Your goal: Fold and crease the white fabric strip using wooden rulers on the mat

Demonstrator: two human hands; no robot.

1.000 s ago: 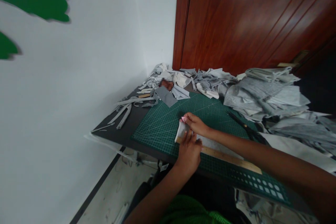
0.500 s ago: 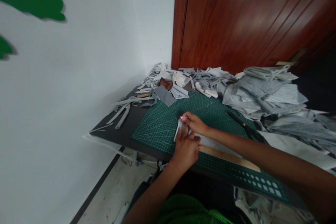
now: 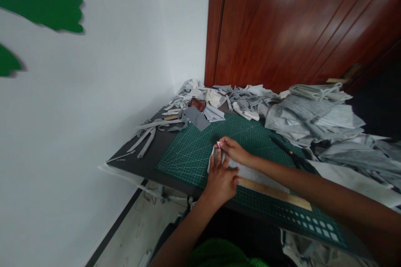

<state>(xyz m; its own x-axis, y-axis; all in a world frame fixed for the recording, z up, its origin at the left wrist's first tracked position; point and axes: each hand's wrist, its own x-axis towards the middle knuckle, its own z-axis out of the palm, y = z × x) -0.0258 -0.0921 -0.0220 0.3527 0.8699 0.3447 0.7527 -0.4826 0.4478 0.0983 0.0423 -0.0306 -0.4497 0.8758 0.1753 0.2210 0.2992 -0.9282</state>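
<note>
A strip of light grey fabric [image 3: 250, 170] lies on the green cutting mat [image 3: 184, 154], with a wooden ruler [image 3: 278, 194] along its near edge. My left hand [image 3: 222, 177] rests flat on the fabric's left end, fingers spread, its thumb side by the ruler's left end. Just beyond those fingertips, my right hand [image 3: 232, 149] pinches a small pink piece of tailor's chalk [image 3: 219, 144] at the fabric's far left corner. My right forearm crosses above the fabric and hides part of it.
Black-handled scissors [image 3: 293, 155] lie on the mat's right side. Piled grey fabric [image 3: 313, 117] covers the table's right. Scraps [image 3: 247, 96] line the back, and cut strips [image 3: 147, 137] lie at left. A white wall [image 3: 125, 50] and a wooden door [image 3: 282, 29] border the table.
My left fingers have straightened and spread further over the fabric, whose left edge now looks flatter. My right hand stays at the corner with the chalk. The view has tilted slightly up.
</note>
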